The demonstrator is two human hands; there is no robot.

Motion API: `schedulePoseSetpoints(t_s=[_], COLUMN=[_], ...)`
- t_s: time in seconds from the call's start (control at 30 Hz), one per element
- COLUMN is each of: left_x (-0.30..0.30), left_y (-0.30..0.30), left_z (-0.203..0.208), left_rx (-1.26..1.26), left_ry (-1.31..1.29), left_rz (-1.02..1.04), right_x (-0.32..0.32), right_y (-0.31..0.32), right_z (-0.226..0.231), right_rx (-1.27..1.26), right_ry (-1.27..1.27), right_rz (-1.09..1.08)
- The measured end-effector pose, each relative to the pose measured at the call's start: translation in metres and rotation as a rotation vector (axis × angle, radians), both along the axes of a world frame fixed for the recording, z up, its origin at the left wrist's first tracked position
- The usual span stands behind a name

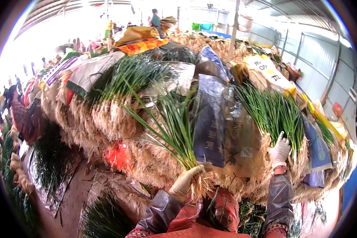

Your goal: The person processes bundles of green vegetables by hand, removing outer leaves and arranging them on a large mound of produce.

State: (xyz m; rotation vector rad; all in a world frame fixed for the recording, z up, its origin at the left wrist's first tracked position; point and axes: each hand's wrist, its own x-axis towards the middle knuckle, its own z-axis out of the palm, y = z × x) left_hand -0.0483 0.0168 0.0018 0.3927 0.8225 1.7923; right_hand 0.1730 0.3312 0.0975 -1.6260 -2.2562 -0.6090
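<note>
In my left hand (186, 180), gloved in off-white, is a bunch of green onions (177, 133). My fingers are closed around its pale lower stems. The long leaves fan up and to the left, and stringy roots hang below the grip. My right hand (280, 152), in a white glove, lies on the lower end of a green onion pile (275, 111) at the right. Its index finger is stretched out, and it does not appear to grip anything; the other fingers are partly hidden. Printed plastic sacks (210, 123) cover the heap between my hands.
A long heap of bundles with tan roots (83, 123) stretches before me, partly covered with sacks (95, 73). More greens (51, 158) lie low at the left. A post (233, 31) rises behind. Another person (155, 20) stands far back.
</note>
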Motion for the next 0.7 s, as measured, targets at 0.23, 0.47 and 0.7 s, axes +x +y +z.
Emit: schedulePoseSetpoints(t_s=[0.23,0.47,0.7], left_x=[0.022,0.035,0.057], left_y=[-0.027,-0.018,-0.025], left_z=[0.049,0.055,0.005], left_rx=[0.245,0.424,0.309], left_ry=[-0.136,-0.256,-0.278], left_rz=[0.006,0.026,-0.045], right_x=[-0.090,-0.095,0.041], right_y=[-0.045,-0.032,-0.077], right_z=[-0.020,-0.027,-0.002], right_rx=[0.167,0.176,0.101], right_ry=[0.257,-0.292,0.322], right_rz=[0.560,0.401,0.516])
